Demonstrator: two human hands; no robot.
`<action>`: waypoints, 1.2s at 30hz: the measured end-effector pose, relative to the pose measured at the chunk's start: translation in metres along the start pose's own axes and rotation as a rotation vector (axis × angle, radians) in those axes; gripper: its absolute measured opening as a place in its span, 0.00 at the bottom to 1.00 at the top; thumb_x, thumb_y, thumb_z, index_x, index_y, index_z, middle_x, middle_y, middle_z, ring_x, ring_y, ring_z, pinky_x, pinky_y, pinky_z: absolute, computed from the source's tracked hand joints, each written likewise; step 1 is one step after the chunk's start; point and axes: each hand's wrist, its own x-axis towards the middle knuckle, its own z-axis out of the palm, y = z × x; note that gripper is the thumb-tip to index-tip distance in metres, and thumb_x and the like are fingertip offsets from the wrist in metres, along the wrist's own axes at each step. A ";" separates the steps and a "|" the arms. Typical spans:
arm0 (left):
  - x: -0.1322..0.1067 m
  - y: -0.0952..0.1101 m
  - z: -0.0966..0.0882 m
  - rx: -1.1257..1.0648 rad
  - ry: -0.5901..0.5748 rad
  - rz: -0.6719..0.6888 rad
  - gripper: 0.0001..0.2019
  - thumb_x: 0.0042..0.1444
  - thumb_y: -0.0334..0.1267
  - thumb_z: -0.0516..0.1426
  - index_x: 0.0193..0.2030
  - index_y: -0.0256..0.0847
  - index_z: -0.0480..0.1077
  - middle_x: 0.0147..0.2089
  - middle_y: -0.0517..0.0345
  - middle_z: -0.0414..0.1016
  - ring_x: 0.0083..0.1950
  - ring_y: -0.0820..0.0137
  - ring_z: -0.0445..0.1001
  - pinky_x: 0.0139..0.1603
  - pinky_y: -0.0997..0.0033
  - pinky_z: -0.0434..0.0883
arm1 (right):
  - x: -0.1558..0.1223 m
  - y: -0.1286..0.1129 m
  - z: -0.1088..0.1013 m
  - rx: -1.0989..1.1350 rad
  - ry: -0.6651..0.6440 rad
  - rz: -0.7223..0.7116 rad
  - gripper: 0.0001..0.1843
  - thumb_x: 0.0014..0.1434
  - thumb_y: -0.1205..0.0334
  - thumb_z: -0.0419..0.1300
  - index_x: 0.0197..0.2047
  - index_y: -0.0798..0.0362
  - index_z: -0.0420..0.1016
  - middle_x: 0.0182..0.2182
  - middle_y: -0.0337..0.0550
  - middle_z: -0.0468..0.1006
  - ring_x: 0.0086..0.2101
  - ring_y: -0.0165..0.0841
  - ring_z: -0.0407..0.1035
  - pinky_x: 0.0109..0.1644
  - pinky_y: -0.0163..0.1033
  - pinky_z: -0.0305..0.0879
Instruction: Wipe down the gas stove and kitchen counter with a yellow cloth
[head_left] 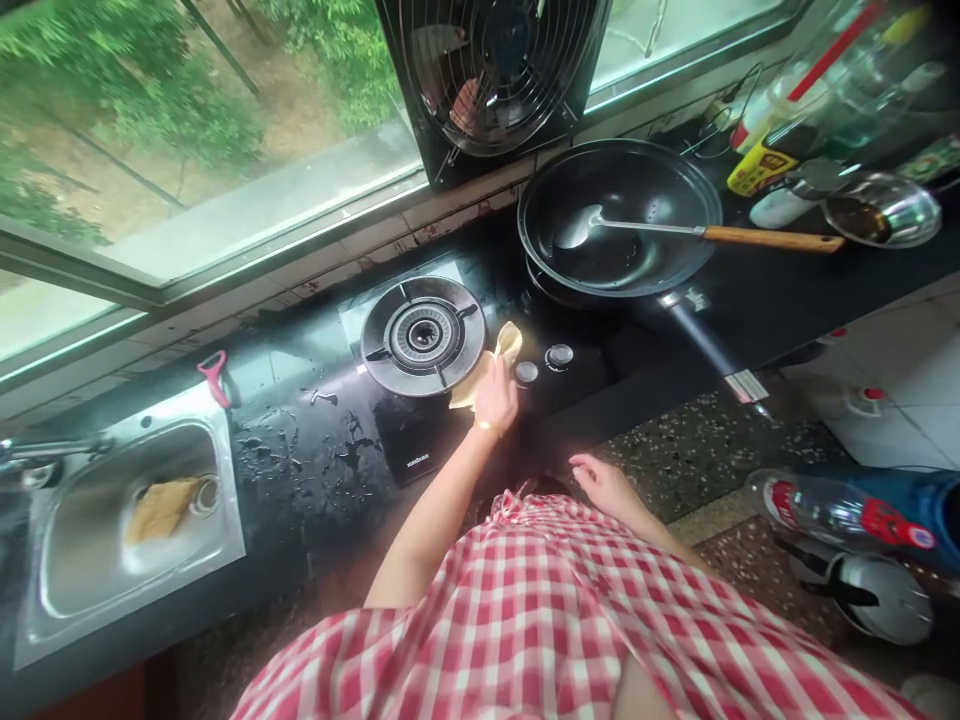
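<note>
My left hand (495, 395) reaches out over the black glass stove top (405, 440) and is closed on a yellowish cloth (501, 352). The cloth lies against the right rim of the bare left burner (424, 335), close to two round knobs (543, 364). My right hand (604, 485) hangs low by the counter's front edge, just above my red-and-white checked garment. Its fingers are loosely apart and hold nothing. Water drops lie on the stove glass to the left.
A black wok (619, 215) with a wooden-handled ladle (705, 233) sits on the right burner. A fan (491, 75) stands in the window. A steel sink (45, 590) at left holds another cloth (161, 505). Bottles and a steel bowl (881, 208) crowd the far right.
</note>
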 end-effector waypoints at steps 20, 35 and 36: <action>-0.113 -0.110 -0.083 0.076 0.205 -0.121 0.19 0.61 0.40 0.48 0.56 0.39 0.69 0.66 0.43 0.63 0.72 0.56 0.52 0.70 0.47 0.53 | 0.213 -0.152 -0.003 -0.579 0.003 -0.035 0.46 0.60 0.47 0.56 0.72 0.59 0.42 0.70 0.63 0.38 0.69 0.51 0.34 0.68 0.53 0.40; -0.117 -0.103 -0.065 0.361 0.111 -0.259 0.25 0.63 0.37 0.46 0.66 0.38 0.60 0.72 0.43 0.52 0.74 0.58 0.44 0.71 0.43 0.49 | 0.433 -0.219 -0.031 -0.347 0.347 -0.222 0.39 0.62 0.53 0.54 0.71 0.56 0.44 0.69 0.63 0.40 0.67 0.54 0.35 0.65 0.60 0.40; -0.117 -0.103 -0.065 0.370 0.107 -0.268 0.25 0.63 0.37 0.46 0.66 0.39 0.60 0.72 0.44 0.53 0.74 0.58 0.44 0.71 0.43 0.49 | 0.446 -0.230 -0.031 -0.327 0.357 -0.233 0.39 0.62 0.54 0.54 0.71 0.57 0.45 0.69 0.63 0.40 0.67 0.55 0.36 0.64 0.61 0.40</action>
